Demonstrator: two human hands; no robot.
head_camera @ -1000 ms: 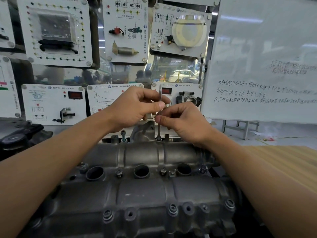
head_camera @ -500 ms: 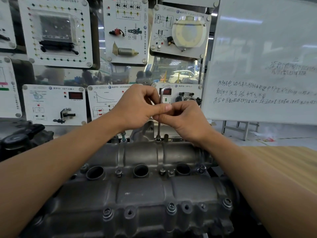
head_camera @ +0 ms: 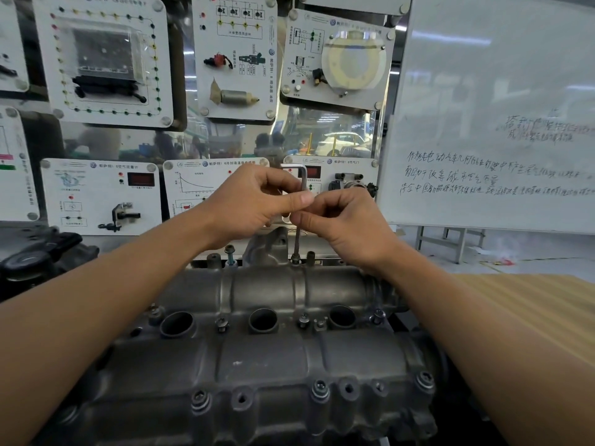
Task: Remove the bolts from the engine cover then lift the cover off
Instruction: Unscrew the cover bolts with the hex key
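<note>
Well, by our reckoning we are early in the job: the engine cover [head_camera: 257, 358] lies in place on the engine right in front of us, spanning the lower half of the view, and it cannot be lifted yet. Our left hand [head_camera: 254, 201] and right hand [head_camera: 347, 226] meet above its far edge, thumb tips almost touching. Both are curled, neither spread. The left pinches the upper part of the hex key [head_camera: 297, 236] just below its bend, and the right pinches the shaft a little lower, between thumb and forefinger. The key stands upright with its tip down in the far-row bolt [head_camera: 295, 259], so we judge that this is the one being wound out. Just to its left a raised bolt [head_camera: 229, 251] stands proud of its boss, loosened but not taken away. The near-row bolts [head_camera: 320, 389] and the middle-row bolts [head_camera: 303, 320] sit down in their bosses, so most of the unscrewing is left. A few bosses between them look like open holes; whether bolts have come out of those or none belong there, we cannot say from this angle
</note>
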